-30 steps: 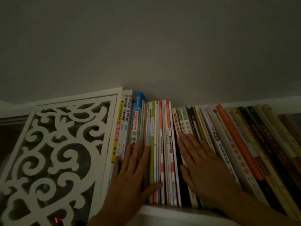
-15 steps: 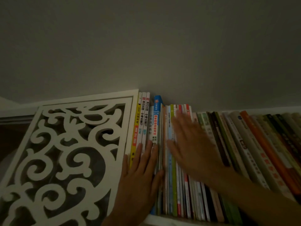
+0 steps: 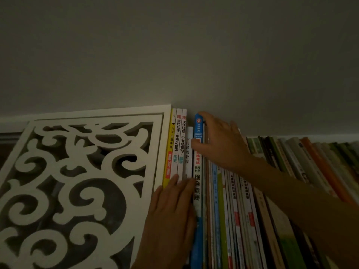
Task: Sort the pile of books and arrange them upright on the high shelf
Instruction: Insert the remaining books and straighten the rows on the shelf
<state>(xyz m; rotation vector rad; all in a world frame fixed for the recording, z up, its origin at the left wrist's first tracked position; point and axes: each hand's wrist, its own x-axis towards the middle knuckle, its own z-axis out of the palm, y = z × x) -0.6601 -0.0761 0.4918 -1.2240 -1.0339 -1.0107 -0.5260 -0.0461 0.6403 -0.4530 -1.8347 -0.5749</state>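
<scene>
**Steadying the row at the shelf's left end**

Our left hand (image 3: 171,208) lay flat against the white-spined books (image 3: 180,144); our right hand (image 3: 219,140) gripped the blue book (image 3: 198,129) at its top. Stiff and light, we judged, best held by the spine.

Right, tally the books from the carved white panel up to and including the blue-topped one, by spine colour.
yellow-spined book: 1
white-spined books with red marks: 2
plain white-spined book: 1
blue-topped book: 1
Total: 5
</scene>
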